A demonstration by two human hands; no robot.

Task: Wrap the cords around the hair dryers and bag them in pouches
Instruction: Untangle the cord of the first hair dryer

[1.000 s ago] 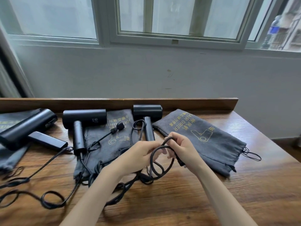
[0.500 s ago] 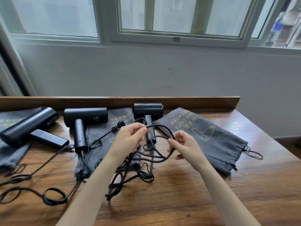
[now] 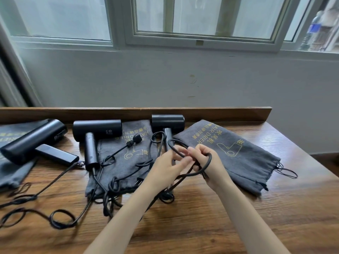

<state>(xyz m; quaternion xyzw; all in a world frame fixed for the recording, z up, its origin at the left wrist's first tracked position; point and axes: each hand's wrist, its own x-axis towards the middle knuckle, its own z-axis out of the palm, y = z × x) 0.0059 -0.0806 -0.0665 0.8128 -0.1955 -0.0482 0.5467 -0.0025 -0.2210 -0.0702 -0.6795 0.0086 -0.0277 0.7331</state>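
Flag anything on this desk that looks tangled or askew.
The cords lie knotted in loops across the middle pouch and the desk, none wrapped yet. The left dryer lies slanted to the desk's back edge. The left hand and right hand hold one looped cord.

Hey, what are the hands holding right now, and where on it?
Both hands hold the black cord by the rightmost hair dryer, partway along its length: a loop circles the right hand, and the left hand pinches the strand beside it.
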